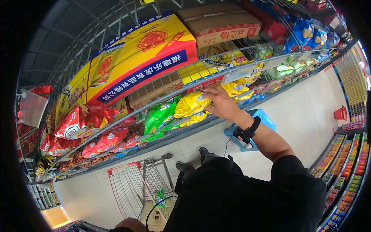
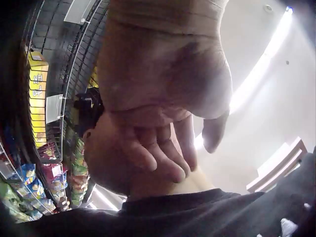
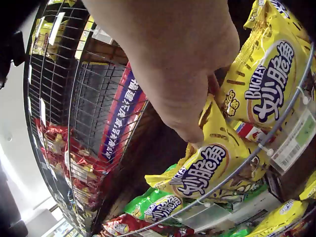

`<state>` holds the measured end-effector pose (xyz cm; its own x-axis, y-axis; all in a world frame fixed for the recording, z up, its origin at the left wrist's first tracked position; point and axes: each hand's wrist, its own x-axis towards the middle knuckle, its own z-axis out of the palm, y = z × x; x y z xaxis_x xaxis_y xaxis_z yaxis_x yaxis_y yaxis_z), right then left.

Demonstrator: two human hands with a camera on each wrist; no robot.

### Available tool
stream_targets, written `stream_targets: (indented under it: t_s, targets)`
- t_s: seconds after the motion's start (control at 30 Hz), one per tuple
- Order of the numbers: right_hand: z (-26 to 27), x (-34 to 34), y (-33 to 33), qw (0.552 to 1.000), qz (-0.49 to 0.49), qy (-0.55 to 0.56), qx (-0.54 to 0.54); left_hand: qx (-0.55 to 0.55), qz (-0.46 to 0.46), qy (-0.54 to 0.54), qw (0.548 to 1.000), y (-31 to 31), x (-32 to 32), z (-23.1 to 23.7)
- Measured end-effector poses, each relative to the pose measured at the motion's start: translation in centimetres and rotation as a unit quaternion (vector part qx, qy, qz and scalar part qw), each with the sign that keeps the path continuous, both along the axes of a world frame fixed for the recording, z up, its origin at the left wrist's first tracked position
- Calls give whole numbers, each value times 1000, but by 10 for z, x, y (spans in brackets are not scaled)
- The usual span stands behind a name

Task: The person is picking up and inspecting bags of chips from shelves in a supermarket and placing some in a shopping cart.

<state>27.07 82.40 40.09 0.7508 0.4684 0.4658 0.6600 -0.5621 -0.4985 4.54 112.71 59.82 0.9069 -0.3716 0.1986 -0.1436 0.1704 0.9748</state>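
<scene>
My right hand (image 1: 223, 101) reaches into the wire shelf, its fingertips touching the top of a yellow Bugles bag (image 1: 191, 104). From the right wrist camera, the hand (image 3: 173, 64) covers the rear of that front bag (image 3: 205, 165), and a firm grip cannot be made out. Another yellow bag (image 3: 269, 74) stands to its right, a green bag (image 3: 155, 202) to its left. My left hand (image 2: 163, 94) is raised close to the head and neck, fingers loosely bent and holding nothing; it does not show in the head view.
Red snack bags (image 1: 83, 121) and a large yellow-and-red carton (image 1: 143, 58) share the shelf. Below on the floor stand a wire shopping cart (image 1: 133, 185) with a green bag in it, and a blue stool (image 1: 264, 118). Another stocked shelf (image 1: 344, 178) lies to the right.
</scene>
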Motion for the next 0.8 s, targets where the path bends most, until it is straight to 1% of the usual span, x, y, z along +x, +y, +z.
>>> stream_targets:
  t_s: [0.03, 0.07, 0.1, 0.17, 0.23, 0.27, 0.3, 0.33, 0.37, 0.4, 0.43, 0.47, 0.5, 0.53, 0.57, 0.63, 0.67, 0.7, 0.73, 0.77, 0.8]
  targets:
    - [-3, 3, -2, 999, 15, -10, -37, -5, 6, -4, 1000, -3, -1, 0]
    - [-7, -1, -3, 1000, 13, 8, -24, -10, 13, -9, 1000, -4, -2, 0]
    - [-9, -2, -4, 999, 32, 4, -27, -17, 30, -14, 999, -9, -8, -1]
    - [-11, -3, -2, 998, 29, 54, -19, -30, 65, -25, 997, -14, -21, -3]
    - [-6, -2, 10, 997, 65, 27, -16, -39, 104, -36, 993, -19, -39, -2]
    - [-4, -6, 9, 998, 58, 28, -7, -43, 123, -42, 991, -25, -47, 1]
    - [-4, -10, 8, 998, 47, 29, 2, -65, 87, -49, 993, -20, -49, -1]
    - [-8, -12, 10, 998, 50, -2, 43, 3, 113, 19, 993, -11, -46, -16]
    - [-5, -16, 10, 997, 68, -5, 43, 135, 151, 29, 979, 0, -34, -59]
    - [3, -23, 11, 996, 63, -3, 66, 125, 107, 23, 986, 10, -37, -58]
    - [11, -30, 11, 994, 58, 0, 88, 127, 121, 23, 984, 12, -42, -71]
    - [19, -37, 14, 993, 71, 0, 91, 155, 160, 57, 973, 14, -46, -93]
    - [27, -44, 16, 988, 86, 2, 127, 183, 196, 90, 959, 17, -49, -110]
    - [36, -52, 18, 982, 100, 5, 163, 185, 206, 90, 957, 17, -51, -119]
    - [45, -60, 18, 980, 110, 5, 166, 180, 231, 104, 951, 14, -52, -125]
    - [63, -76, 16, 968, 172, -6, 185, 177, 265, 115, 941, 5, -51, -131]
    - [71, -87, 17, 965, 182, -7, 188, 183, 277, 72, 941, -2, -47, -132]
    - [79, -98, 18, 956, 199, 22, 214, 189, 291, 29, 937, -7, -47, -132]
    - [82, -108, 21, 945, 217, 51, 239, 192, 304, 28, 933, -11, -48, -128]
    - [84, -117, 29, 941, 230, 51, 241, 226, 284, 17, 932, -14, -50, -123]
    - [85, -126, 38, 924, 235, 91, 286, 259, 258, 6, 931, -17, -50, -120]
